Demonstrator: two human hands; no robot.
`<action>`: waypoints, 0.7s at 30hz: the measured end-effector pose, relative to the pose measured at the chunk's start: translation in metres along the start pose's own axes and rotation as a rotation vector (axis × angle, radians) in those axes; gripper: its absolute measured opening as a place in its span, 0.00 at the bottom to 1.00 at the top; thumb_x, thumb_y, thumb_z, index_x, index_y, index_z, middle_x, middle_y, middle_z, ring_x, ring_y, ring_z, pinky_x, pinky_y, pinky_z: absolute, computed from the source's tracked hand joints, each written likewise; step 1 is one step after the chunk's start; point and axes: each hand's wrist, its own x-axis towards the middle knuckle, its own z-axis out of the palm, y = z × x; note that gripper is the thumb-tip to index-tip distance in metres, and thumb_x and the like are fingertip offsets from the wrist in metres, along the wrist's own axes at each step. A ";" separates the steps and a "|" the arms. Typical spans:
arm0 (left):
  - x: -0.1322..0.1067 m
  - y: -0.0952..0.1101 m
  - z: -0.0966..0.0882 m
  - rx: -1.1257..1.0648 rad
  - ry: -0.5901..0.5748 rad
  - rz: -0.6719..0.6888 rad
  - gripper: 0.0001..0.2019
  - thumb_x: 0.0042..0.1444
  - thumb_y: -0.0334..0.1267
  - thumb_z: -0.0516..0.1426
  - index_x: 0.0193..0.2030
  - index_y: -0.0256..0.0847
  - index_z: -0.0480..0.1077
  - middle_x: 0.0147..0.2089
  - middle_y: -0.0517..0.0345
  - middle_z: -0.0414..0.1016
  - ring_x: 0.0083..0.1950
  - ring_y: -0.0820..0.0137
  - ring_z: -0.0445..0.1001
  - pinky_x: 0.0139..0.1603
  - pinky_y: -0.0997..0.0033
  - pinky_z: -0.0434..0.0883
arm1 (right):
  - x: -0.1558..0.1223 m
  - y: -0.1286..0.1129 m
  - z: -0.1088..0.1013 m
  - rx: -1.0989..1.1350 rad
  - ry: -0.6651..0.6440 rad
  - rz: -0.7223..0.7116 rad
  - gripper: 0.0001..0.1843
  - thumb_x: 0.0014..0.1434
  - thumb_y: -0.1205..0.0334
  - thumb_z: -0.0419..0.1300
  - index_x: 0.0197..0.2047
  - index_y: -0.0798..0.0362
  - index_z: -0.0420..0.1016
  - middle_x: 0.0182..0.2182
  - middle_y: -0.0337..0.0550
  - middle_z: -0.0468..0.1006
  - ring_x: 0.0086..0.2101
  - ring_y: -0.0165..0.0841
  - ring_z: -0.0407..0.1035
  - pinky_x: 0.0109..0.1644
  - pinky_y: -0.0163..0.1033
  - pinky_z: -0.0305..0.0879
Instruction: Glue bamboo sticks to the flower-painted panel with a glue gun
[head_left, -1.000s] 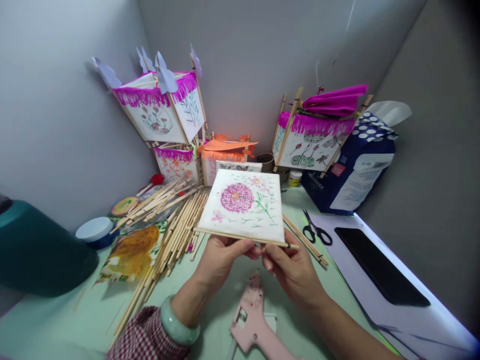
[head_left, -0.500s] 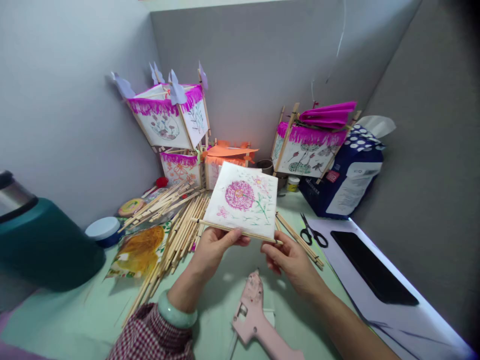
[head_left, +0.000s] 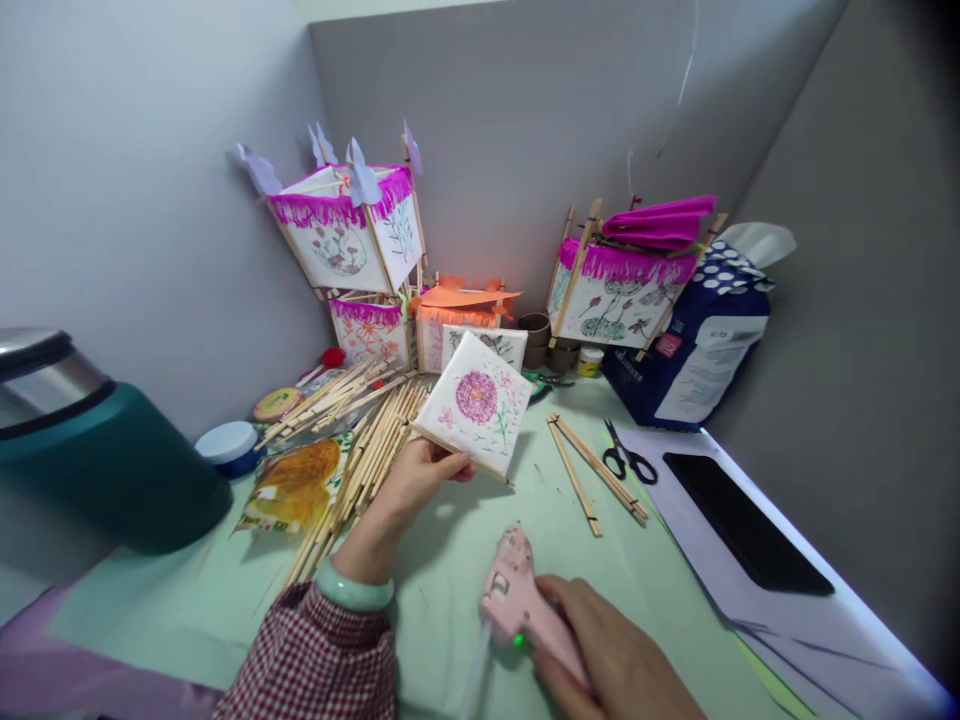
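Observation:
Between the thumb and fingers of my left hand (head_left: 424, 480) is the lower edge of a white lantern panel (head_left: 487, 405), drawn with a pink round flower and green stems. A thin wooden stick runs along that edge, and the panel is tilted above the table. My right hand (head_left: 592, 640) is wrapped round the handle of a pink hot glue gun (head_left: 510, 590), which has a green light lit and its nozzle pointing away from me. A glue stick trails from its rear, blurred.
Wooden sticks (head_left: 375, 440) lie heaped at left beside a teal bottle (head_left: 112, 460). Loose sticks (head_left: 592, 465), scissors (head_left: 628, 460) and a black phone (head_left: 742, 520) lie at right. Paper lanterns (head_left: 337, 245) stand at the back, near a blue tissue pack (head_left: 690, 340).
My right hand has let go of the panel's edge and come down onto the glue gun, gripping its handle. My left hand alone keeps the panel, now more tilted.

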 end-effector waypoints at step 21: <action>-0.001 -0.003 0.000 -0.010 -0.127 0.078 0.03 0.47 0.32 0.66 0.28 0.38 0.76 0.26 0.54 0.76 0.27 0.69 0.72 0.32 0.68 0.71 | 0.072 -0.035 -0.005 0.943 -0.005 0.275 0.18 0.54 0.46 0.63 0.35 0.52 0.67 0.21 0.32 0.67 0.18 0.24 0.59 0.17 0.30 0.58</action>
